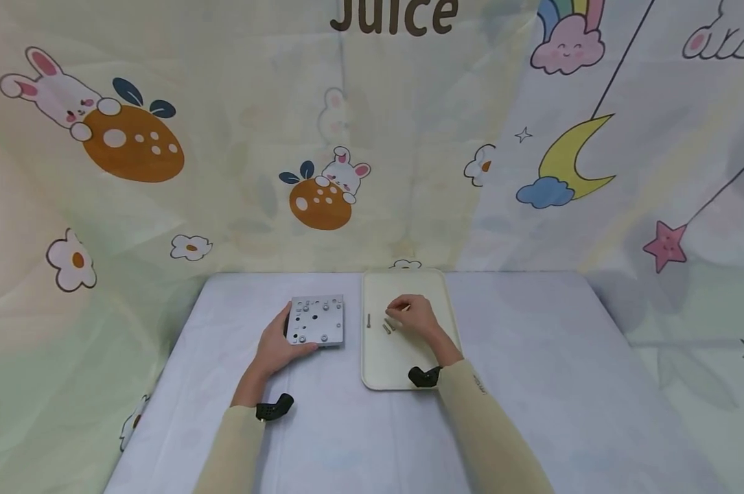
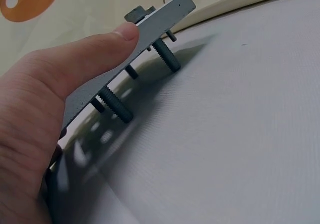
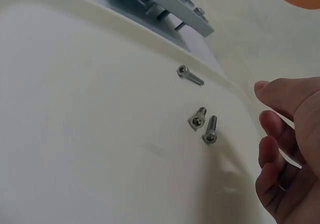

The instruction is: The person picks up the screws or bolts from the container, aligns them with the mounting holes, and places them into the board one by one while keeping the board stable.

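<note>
My left hand (image 1: 277,348) grips a square metal plate (image 1: 315,320) by its left side, thumb along the near edge. Small holes and several bolt heads mark the plate's top. In the left wrist view, threaded bolts (image 2: 116,105) stick out below the plate, which is held tilted there. Over the cream tray (image 1: 403,374), my right hand (image 1: 416,317) hovers with loosely bent fingers; thumb and index tips are apart in the right wrist view, with no screw plainly visible between them. Three socket-head screws lie on the tray: one (image 3: 190,75) apart, two (image 3: 198,119) side by side.
A white cloth covers the table (image 1: 532,343). The tray's raised rim (image 1: 363,357) runs just right of the plate. Behind the table hangs a printed curtain (image 1: 254,103). Each wrist carries a black camera (image 1: 275,407).
</note>
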Available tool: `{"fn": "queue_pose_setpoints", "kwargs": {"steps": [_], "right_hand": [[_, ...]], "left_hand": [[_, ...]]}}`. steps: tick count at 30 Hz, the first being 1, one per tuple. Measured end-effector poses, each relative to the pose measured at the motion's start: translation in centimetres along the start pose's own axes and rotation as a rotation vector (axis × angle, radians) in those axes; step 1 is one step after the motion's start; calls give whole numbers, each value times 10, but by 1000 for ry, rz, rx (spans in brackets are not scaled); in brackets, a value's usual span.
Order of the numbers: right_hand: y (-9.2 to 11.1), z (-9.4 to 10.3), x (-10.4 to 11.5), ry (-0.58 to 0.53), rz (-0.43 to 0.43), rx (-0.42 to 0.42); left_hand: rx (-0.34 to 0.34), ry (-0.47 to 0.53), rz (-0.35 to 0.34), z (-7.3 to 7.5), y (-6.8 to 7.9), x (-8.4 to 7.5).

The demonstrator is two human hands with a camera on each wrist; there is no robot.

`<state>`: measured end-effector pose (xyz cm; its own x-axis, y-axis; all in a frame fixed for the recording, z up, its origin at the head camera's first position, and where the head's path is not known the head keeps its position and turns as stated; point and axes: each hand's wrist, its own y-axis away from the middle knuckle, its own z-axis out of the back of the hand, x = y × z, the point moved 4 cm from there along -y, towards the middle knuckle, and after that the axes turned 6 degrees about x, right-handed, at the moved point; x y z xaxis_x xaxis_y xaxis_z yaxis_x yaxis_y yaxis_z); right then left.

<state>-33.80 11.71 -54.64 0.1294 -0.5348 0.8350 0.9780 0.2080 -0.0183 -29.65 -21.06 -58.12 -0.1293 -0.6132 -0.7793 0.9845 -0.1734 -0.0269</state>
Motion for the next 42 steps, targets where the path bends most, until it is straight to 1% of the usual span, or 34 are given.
{"fn": "queue_pose_setpoints", "kwargs": {"steps": [3, 7, 11, 14, 18, 21, 25, 28, 32, 38, 42], "right_hand": [[12, -2, -7, -37, -21, -3], [27, -9, -14, -56, -44, -46], [40, -15, -14, -48, -66, -112], [46, -20, -10, -32, -77, -141], [49, -25, -5, 0, -77, -169], [51, -26, -4, 41, -76, -189], [54, -28, -8, 100, -94, -209], [51, -31, -11, 137, -88, -207], [49, -32, -11, 168, -71, -196], [51, -31, -6, 200, -117, -163], [52, -30, -3, 220, -113, -169]], "left_hand": [[-6, 7, -12, 0, -1, 2], [-14, -16, -32, -1, -3, 3], [-17, -35, -45, -2, -2, 3], [-23, -41, -47, 0, -2, 3], [-28, -60, -41, 4, -3, 2], [-21, -63, -31, 1, -2, 1], [-5, -56, -12, -3, 1, 1], [-8, -56, -4, -2, 3, 1], [-22, -72, -14, -1, 2, 1], [2, -59, -19, -2, 3, 2], [-7, -59, -25, -3, 2, 2]]}}
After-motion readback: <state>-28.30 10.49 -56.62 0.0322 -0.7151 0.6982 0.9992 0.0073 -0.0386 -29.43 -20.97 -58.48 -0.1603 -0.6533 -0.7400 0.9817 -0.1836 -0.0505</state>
